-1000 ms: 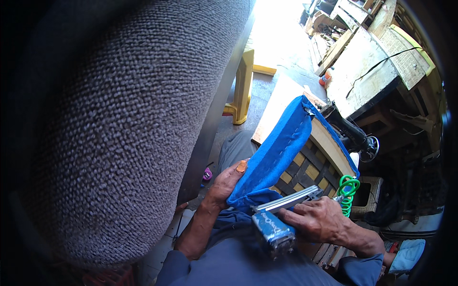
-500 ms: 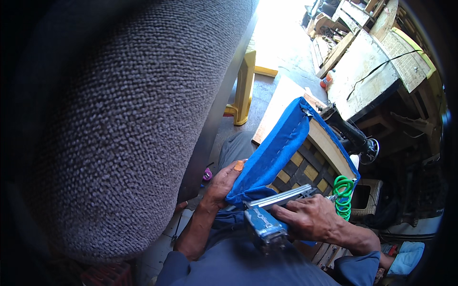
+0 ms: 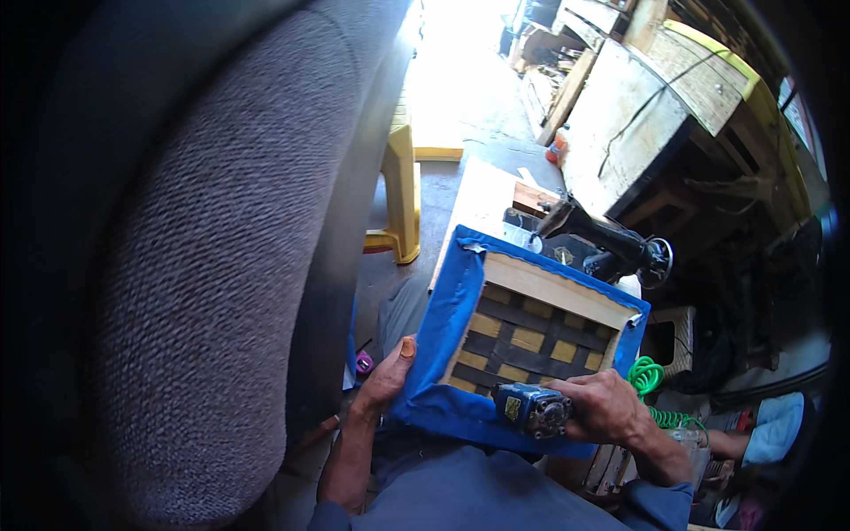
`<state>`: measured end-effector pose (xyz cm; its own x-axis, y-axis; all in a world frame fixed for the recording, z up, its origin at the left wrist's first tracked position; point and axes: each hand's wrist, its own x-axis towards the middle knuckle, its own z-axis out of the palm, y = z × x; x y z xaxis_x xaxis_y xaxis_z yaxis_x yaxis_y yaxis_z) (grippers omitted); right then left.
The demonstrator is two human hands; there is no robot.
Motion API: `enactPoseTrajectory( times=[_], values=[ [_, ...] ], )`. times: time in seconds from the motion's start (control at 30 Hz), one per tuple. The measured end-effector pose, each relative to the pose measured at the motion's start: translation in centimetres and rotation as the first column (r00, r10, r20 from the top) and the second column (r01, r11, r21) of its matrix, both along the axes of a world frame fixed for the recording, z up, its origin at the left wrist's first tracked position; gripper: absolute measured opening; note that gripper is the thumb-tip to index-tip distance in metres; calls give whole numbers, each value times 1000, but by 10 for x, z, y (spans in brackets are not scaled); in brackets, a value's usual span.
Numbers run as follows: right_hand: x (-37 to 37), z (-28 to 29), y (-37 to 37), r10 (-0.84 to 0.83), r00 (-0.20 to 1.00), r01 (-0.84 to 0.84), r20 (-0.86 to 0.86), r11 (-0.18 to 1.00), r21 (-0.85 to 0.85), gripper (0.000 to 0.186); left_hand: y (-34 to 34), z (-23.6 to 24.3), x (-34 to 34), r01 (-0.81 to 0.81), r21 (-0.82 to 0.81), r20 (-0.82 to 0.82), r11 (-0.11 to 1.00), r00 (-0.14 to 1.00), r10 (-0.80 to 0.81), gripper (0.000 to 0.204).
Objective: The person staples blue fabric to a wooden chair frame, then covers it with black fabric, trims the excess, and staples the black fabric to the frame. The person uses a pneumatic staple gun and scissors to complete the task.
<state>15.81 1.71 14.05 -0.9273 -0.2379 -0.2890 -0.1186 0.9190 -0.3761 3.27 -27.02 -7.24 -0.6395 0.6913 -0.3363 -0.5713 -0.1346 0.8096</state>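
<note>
My left hand point(image 3: 383, 376) grips the left edge of a square frame covered at its border with blue fabric point(image 3: 440, 311), my thumb on top, an orange patch on its nail. Inside, dark woven straps point(image 3: 518, 314) cross over yellowish padding within a wooden rim point(image 3: 558, 288). My right hand point(image 3: 604, 409) is closed on a blue and silver pneumatic stapler point(image 3: 531, 411), seen end-on over the frame's lower edge; what lies beneath it is hidden. A green coiled hose point(image 3: 646, 376) hangs beside that hand.
Grey upholstered padding point(image 3: 204, 292) fills the left. A yellow plastic stool point(image 3: 403, 208) stands beyond it. A black sewing machine point(image 3: 611, 239) sits behind the frame. Wooden boards point(image 3: 620, 124) are piled at upper right; another person's limb with light blue cloth point(image 3: 772, 429) shows at lower right.
The blue frame has turned anticlockwise and lies flatter to view, showing more webbing. The stapler has swung end-on over its lower edge. The surroundings have shifted left in the picture.
</note>
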Motion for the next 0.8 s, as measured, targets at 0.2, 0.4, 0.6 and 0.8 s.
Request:
enactPoseTrajectory(
  times=[0.2, 0.4, 0.6, 0.8],
  values=[
    [21, 4, 6, -160, 983, 157, -85, 987, -45, 39, 17, -26, -39, -8, -205, -291, 979, 955, -53, 97],
    [58, 14, 52, -663, 668, 541, -339, 745, -390, 22, 20, -48, -31, -141, -420, -530, 897, 840, -116, 89],
    [135, -54, 107, -947, -153, 735, -281, 81, -674, 27, 2, -69, 12, -433, -536, -510, 725, 850, 132, 78],
    [178, -198, 118, -991, -58, 900, 117, -102, -425, 54, 48, 1, 41, -689, -268, -962, 673, 160, -219, 60]
  ],
)
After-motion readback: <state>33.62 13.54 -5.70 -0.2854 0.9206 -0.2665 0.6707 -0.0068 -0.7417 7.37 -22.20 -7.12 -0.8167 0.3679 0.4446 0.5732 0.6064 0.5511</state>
